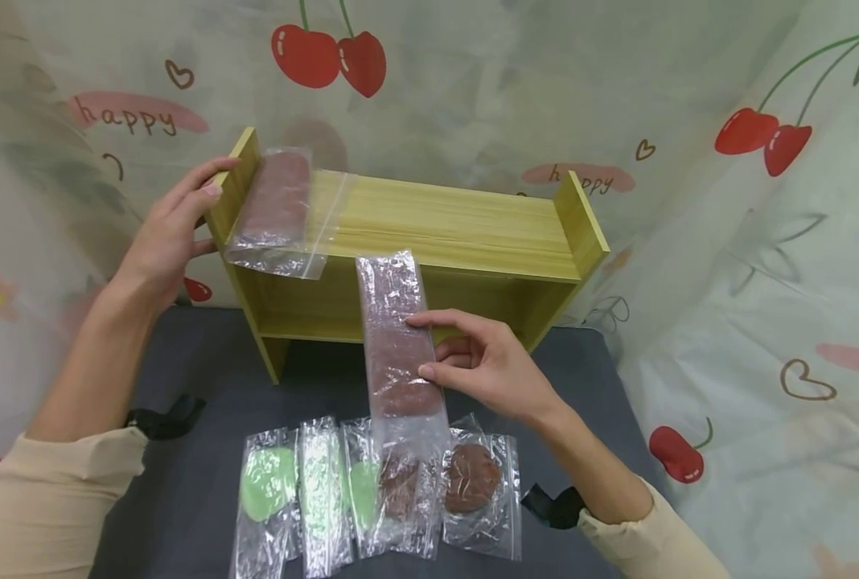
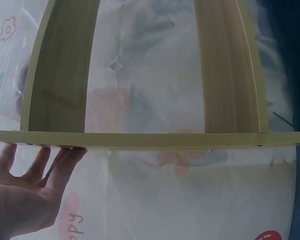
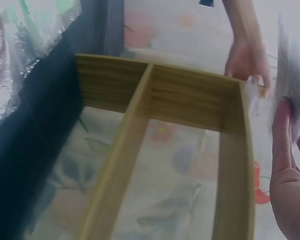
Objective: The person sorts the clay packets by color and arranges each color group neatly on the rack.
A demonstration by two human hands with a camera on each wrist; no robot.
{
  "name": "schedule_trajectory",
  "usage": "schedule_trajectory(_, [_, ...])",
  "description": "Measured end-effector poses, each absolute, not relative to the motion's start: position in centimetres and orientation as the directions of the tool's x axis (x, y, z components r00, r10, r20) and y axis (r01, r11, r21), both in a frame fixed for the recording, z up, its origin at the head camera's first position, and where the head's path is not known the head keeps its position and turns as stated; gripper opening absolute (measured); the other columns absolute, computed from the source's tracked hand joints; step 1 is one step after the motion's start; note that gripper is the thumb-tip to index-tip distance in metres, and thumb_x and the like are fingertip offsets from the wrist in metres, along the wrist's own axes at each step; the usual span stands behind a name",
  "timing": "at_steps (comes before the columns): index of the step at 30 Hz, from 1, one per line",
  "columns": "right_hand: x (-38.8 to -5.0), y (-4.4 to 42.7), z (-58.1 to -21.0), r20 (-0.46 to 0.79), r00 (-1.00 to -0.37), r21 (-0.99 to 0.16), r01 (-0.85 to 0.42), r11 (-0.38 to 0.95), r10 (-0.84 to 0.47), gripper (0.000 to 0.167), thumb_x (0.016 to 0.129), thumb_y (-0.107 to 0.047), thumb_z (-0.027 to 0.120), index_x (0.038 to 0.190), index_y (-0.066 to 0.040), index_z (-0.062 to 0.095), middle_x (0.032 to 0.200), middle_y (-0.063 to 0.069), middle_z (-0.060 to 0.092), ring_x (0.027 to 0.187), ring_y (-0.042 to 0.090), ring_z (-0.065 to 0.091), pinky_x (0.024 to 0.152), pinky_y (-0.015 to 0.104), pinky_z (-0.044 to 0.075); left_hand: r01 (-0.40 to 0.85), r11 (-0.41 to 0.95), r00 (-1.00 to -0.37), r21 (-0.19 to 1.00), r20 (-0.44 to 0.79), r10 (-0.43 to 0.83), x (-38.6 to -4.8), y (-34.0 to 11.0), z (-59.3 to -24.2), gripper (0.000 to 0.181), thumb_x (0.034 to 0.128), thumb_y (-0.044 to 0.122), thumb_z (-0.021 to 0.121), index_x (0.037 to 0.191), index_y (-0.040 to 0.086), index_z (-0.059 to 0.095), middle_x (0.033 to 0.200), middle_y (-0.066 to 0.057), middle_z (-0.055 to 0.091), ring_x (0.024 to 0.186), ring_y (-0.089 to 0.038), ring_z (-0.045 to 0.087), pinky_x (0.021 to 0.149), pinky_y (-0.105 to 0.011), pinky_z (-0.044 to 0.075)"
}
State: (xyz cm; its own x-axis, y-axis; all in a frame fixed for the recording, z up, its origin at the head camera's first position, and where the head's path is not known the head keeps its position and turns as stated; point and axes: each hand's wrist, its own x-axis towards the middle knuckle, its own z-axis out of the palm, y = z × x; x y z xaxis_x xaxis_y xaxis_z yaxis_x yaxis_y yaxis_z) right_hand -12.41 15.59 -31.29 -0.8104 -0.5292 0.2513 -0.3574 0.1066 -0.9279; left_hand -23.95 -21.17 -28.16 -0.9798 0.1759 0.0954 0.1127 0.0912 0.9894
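In the head view my right hand (image 1: 498, 362) pinches a long clear zip bag (image 1: 400, 354) holding a flat brown slab, in front of the shelf's upper board. The same bag (image 3: 295, 65) shows blurred at the right edge of the right wrist view. My left hand (image 1: 162, 233) touches the left side panel of the small wooden shelf (image 1: 437, 221); in the left wrist view its fingers (image 2: 62, 172) meet the panel's outer face. Another bag with a brown slab (image 1: 277, 197) rests on the top board against that panel, its lower end overhanging the front edge.
On the dark table (image 1: 205, 346) lie several clear bags, some with green rounds (image 1: 266, 482) and others with brown rounds (image 1: 471, 478). The held bag partly covers them. A cloth (image 1: 444, 96) printed with cherries hangs behind and on both sides.
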Motion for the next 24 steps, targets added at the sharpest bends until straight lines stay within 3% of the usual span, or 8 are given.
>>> schedule_trajectory(24, [-16.9,13.4,-26.0,0.285,-0.839,-0.913,-0.384,0.135,-0.463,0.049,0.089,0.004,0.070,0.136,-0.002,0.056,0.136,0.008,0.056,0.100,0.026,0.067,0.083,0.035,0.056,0.124,0.124,-0.980,0.985,0.101,0.172,-23.8,-21.1,-28.1,0.045,0.1065,0.043,0.036,0.151,0.034,0.040,0.160,0.002,0.025,0.137,-0.021,0.029,0.108,-0.062,0.022])
